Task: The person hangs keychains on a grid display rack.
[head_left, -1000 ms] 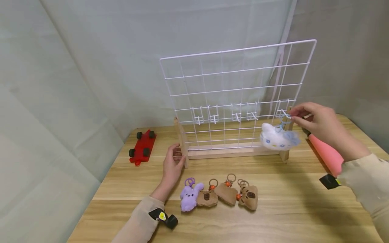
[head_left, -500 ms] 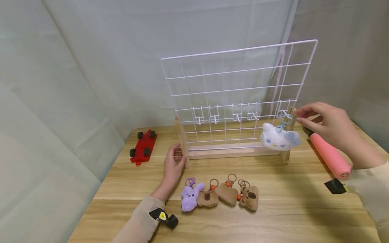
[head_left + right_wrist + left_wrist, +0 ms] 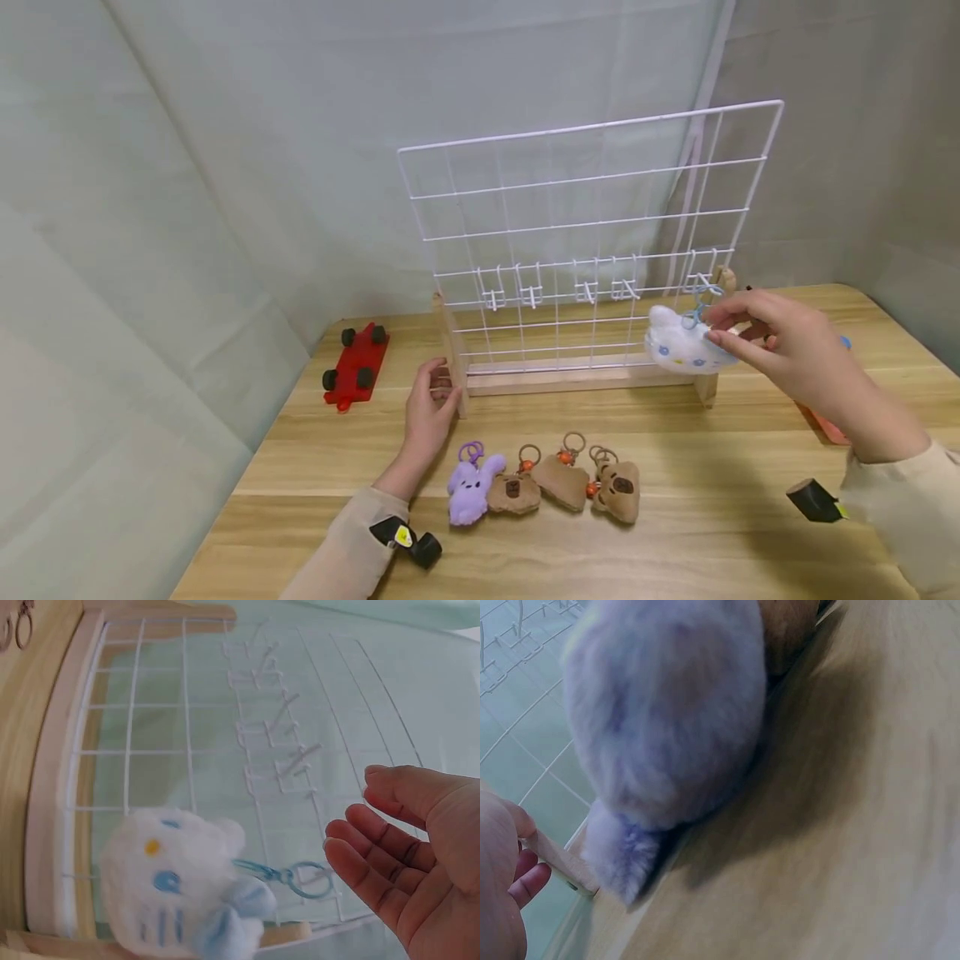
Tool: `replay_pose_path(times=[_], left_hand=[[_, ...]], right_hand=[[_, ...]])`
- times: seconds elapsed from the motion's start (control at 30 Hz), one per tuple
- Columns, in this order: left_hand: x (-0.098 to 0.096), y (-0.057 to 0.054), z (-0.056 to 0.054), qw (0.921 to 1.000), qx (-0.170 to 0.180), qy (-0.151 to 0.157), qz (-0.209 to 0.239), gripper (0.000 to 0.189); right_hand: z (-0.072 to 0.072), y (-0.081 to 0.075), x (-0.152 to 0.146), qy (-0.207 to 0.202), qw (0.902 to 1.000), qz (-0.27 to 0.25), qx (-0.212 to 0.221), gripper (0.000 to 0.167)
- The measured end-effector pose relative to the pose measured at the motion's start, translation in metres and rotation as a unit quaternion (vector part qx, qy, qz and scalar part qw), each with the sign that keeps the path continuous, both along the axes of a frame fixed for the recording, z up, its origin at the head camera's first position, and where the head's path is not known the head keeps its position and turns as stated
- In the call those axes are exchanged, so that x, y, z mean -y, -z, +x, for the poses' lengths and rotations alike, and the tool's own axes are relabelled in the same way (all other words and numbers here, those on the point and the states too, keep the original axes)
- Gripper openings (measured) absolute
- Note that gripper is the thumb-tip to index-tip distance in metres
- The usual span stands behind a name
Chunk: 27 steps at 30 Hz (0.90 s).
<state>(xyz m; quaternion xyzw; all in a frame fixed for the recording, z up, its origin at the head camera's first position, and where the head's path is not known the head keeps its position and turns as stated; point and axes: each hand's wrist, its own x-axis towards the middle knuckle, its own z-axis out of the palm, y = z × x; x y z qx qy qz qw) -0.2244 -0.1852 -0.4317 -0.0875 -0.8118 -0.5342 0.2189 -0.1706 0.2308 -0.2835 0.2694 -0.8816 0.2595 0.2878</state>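
Note:
A white plush cat keychain (image 3: 678, 346) with a blue bow (image 3: 236, 919) hangs by its blue ring (image 3: 309, 880) at the rightmost hook (image 3: 697, 282) of the white wire grid (image 3: 577, 221). My right hand (image 3: 787, 350) is beside it, overlapping its right part in the head view. In the right wrist view the fingers are loosely bent with nothing between them, just apart from the ring. My left hand (image 3: 429, 412) grips the left wooden leg (image 3: 453, 358) of the grid's stand, thumb in front and fingers behind.
On the table lie a purple plush keychain (image 3: 468, 493) and several brown plush keychains (image 3: 564, 483) in a row. A red toy car chassis (image 3: 356, 367) lies at the left. A pink object (image 3: 828, 425) is mostly behind my right forearm. Several other hooks (image 3: 531, 293) hold nothing.
My right hand has let go of the keychain's ring, drawn back to the right, then come lower and left beside the plush cat. My left hand stays on the wooden leg.

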Motion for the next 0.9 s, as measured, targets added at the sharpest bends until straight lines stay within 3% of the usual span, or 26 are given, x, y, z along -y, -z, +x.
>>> replay_pose_path(times=[0.4,0.7,0.9], left_hand=[[-0.001,-0.002,0.002,1.0,0.003,-0.002,-0.006,0.047],[0.002,0.001,0.002,1.0,0.003,-0.002,-0.003,0.047],[-0.001,-0.004,0.003,0.9999,0.01,0.0,-0.011,0.048]], right_hand=[[0.004,0.028,0.019,-0.049,0.9983,-0.032,-0.006,0.03],[0.005,0.056,0.035,-0.084,0.9952,-0.035,0.037,0.028],[0.005,0.072,0.044,-0.097,0.9909,-0.037,0.086,0.023]])
